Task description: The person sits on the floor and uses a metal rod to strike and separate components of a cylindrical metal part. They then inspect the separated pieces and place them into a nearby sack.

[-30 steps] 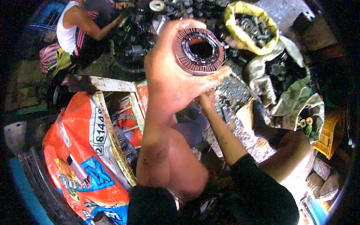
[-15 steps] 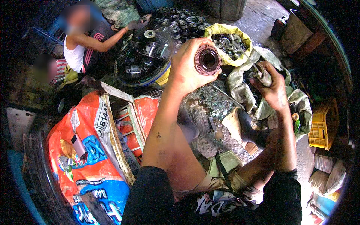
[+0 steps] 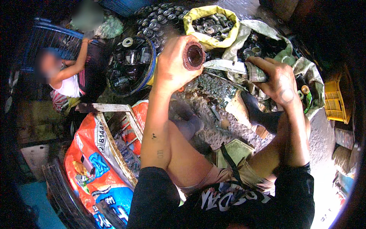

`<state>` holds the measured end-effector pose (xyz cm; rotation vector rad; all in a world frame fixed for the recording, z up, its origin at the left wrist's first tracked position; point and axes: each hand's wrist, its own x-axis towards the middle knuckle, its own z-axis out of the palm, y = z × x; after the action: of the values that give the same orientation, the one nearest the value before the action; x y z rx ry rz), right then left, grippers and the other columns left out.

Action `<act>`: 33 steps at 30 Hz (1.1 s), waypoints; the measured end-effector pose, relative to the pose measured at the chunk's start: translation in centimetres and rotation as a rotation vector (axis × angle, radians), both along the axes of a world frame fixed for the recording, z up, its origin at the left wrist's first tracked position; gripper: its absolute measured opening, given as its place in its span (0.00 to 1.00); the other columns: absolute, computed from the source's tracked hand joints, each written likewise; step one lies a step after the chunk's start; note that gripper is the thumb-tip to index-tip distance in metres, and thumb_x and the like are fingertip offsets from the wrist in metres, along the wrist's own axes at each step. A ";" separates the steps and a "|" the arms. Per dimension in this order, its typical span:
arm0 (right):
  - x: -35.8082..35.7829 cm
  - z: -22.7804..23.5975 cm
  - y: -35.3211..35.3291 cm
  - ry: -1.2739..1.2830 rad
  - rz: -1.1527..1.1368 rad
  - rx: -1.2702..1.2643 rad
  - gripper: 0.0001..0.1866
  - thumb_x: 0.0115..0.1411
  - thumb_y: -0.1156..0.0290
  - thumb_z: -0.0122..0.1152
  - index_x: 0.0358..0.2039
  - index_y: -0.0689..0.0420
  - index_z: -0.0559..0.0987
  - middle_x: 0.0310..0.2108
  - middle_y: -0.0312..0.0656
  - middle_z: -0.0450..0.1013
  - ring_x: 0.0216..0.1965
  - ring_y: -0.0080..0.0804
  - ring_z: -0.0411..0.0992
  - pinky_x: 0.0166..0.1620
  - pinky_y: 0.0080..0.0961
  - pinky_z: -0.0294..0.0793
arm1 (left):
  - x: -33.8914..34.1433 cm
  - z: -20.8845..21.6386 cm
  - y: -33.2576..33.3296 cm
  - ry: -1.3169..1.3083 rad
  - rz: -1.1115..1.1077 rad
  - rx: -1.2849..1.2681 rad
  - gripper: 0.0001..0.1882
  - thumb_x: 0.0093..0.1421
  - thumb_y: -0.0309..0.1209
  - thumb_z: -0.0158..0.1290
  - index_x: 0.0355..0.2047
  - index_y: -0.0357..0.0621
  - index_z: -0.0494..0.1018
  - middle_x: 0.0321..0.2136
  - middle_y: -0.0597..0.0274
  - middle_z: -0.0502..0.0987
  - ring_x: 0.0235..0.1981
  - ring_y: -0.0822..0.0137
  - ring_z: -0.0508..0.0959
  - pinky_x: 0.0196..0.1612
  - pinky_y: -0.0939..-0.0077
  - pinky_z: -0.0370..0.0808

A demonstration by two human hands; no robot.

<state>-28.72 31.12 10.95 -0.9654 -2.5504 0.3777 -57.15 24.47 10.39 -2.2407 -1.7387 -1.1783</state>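
My left hand (image 3: 169, 63) is wrapped round a reddish-brown pleated filter element (image 3: 186, 57), its round open end facing up at me. In my right hand (image 3: 280, 78) is a knife (image 3: 228, 66), gripped by its thick wrapped handle. The pale broad blade points left, its tip close beside the filter element; whether they touch I cannot tell. Both hands are raised above the wet, dark ground between my knees. Beyond the knife lies an open grey-white sack (image 3: 238, 34) with dark cylindrical parts inside.
A yellow-rimmed sack (image 3: 233, 36) of metal parts stands ahead. Left of it are rows of dark cans (image 3: 162, 17) and a blue-rimmed tub (image 3: 152, 65) of black canisters. A co-worker (image 3: 68, 78) sits far left. Orange sacking (image 3: 82, 143) and a yellow crate (image 3: 335, 97) flank me.
The knife has swung so its blade points left toward the filter element. My view has shifted. The co-worker's outstretched arm has moved away from the tub toward the back.
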 end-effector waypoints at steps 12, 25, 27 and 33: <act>2.0 -0.4 0.6 -0.022 -0.042 -0.015 0.26 0.45 0.68 0.68 0.48 0.49 0.79 0.35 0.48 0.79 0.38 0.49 0.77 0.42 0.42 0.76 | 2.3 0.2 1.7 0.031 0.003 -0.095 0.36 0.32 0.23 0.71 0.46 0.45 0.72 0.43 0.57 0.78 0.46 0.58 0.79 0.52 0.68 0.75; 2.1 -0.3 0.3 -0.177 -0.086 -0.088 0.25 0.45 0.66 0.71 0.47 0.50 0.79 0.35 0.50 0.78 0.38 0.50 0.77 0.41 0.41 0.76 | 3.0 -1.0 2.4 0.197 -0.043 -0.082 0.34 0.32 0.22 0.68 0.44 0.46 0.71 0.39 0.57 0.76 0.44 0.52 0.76 0.49 0.62 0.74; 2.1 -0.3 0.3 -0.162 -0.055 -0.061 0.23 0.47 0.64 0.69 0.46 0.51 0.79 0.32 0.50 0.78 0.37 0.50 0.77 0.41 0.43 0.76 | 3.0 -1.2 2.4 0.201 -0.053 -0.076 0.33 0.33 0.22 0.68 0.44 0.46 0.71 0.39 0.56 0.76 0.44 0.51 0.76 0.48 0.61 0.73; 1.7 -0.5 0.2 -0.102 -0.006 -0.112 0.19 0.50 0.59 0.68 0.41 0.53 0.80 0.28 0.51 0.77 0.35 0.51 0.77 0.41 0.45 0.76 | 2.8 -1.4 2.2 0.233 -0.036 -0.099 0.34 0.33 0.22 0.68 0.44 0.45 0.71 0.40 0.56 0.76 0.45 0.50 0.75 0.50 0.60 0.73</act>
<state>-27.06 31.30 10.44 -1.0573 -2.6411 0.4862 -54.38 26.66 9.03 -2.3635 -1.7066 -0.8135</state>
